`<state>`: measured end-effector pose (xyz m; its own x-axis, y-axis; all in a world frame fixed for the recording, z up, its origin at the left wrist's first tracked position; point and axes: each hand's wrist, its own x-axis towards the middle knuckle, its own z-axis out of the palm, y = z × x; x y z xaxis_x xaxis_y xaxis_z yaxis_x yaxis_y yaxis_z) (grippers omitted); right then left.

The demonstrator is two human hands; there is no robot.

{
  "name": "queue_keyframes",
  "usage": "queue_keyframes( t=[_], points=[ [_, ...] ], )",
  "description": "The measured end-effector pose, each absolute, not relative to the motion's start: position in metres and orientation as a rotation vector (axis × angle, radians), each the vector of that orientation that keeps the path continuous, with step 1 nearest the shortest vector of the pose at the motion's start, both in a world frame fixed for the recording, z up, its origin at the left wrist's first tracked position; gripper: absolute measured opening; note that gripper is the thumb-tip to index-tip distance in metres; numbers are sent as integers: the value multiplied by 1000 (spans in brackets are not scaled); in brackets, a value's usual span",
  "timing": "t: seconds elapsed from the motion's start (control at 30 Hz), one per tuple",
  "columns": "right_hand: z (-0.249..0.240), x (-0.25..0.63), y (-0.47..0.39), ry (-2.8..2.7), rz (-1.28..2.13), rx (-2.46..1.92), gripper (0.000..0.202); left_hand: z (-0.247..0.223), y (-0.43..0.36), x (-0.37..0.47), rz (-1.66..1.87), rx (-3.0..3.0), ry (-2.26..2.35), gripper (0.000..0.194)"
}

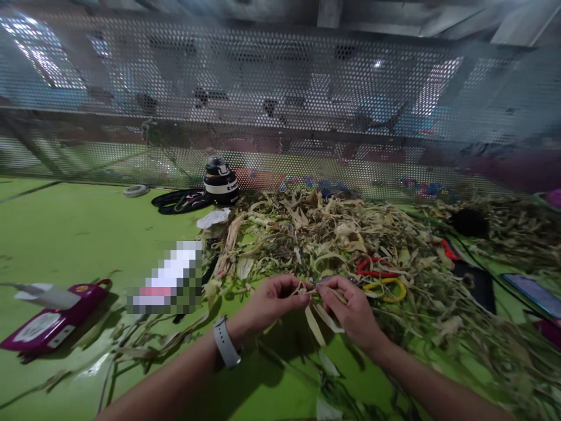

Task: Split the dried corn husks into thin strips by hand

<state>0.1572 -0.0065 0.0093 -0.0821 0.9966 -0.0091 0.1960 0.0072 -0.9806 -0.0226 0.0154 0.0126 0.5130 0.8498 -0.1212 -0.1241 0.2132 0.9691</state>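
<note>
My left hand (280, 298), with a pale watch (227, 342) on its wrist, pinches pale dried plant strips (314, 324) that look like husk. My right hand (348, 307) closes on the same strips just to the right, its fingertips almost touching the left ones. Loose ends dangle below both hands. Behind them spreads a wide heap of dried strips (302, 231). Close to my right hand lie a red loop-shaped handle (372, 268) and a yellow one (397, 289); what they belong to is partly buried.
On the green table (83, 225) stands a dark bottle (221, 184) beside a coiled black cord (177, 202). A magenta device (56, 321) lies at left, near a blurred-out screen (169, 278). A phone (537, 295) rests at right. A perforated metal screen (280, 99) closes the back.
</note>
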Motion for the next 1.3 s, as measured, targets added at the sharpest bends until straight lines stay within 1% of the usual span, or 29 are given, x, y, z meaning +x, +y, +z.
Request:
queue_keyframes(
  t=[0.07, 0.13, 0.17, 0.3, 0.33, 0.4, 0.47, 0.5, 0.7, 0.8, 0.93, 1.03, 1.2, 1.3],
  points=[
    [8, 158, -4, -1377, 1217, -1330, 30, 13, 16, -23, 792, 1135, 769, 28],
    [6, 161, -1, -1421, 1130, -1319, 26, 13, 18, -24, 804, 1082, 771, 30],
    [5, 164, 0, -1479, 1008, -1299, 25, 13, 19, -25, 810, 1045, 776, 32],
    [4, 177, 7, -1818, 347, -1092, 18, 13, 24, -28, 836, 890, 790, 36],
    [4, 180, 8, -1913, 262, -1032, 22, 13, 25, -29, 839, 856, 785, 35],
    [4, 185, 10, -2069, 204, -933, 33, 14, 27, -29, 832, 796, 772, 35],
    [3, 187, 11, -2159, 222, -862, 40, 16, 27, -30, 824, 751, 768, 34],
    [2, 187, 11, -2181, 245, -839, 40, 16, 27, -30, 818, 734, 772, 35],
    [5, 181, 7, -2068, 489, -900, 19, 15, 23, -26, 742, 797, 793, 34],
    [8, 176, 5, -1993, 594, -927, 14, 10, 22, -23, 758, 953, 818, 34],
    [9, 170, 3, -1946, 662, -905, 21, 5, 21, -20, 819, 1041, 912, 41],
    [8, 169, 1, -1941, 712, -926, 28, 5, 19, -19, 822, 1053, 915, 41],
    [6, 169, 0, -1821, 857, -1083, 23, 7, 16, -16, 825, 1065, 938, 43],
    [4, 167, -1, -1804, 808, -1075, 21, 7, 15, -13, 852, 1092, 956, 45]
  ],
)
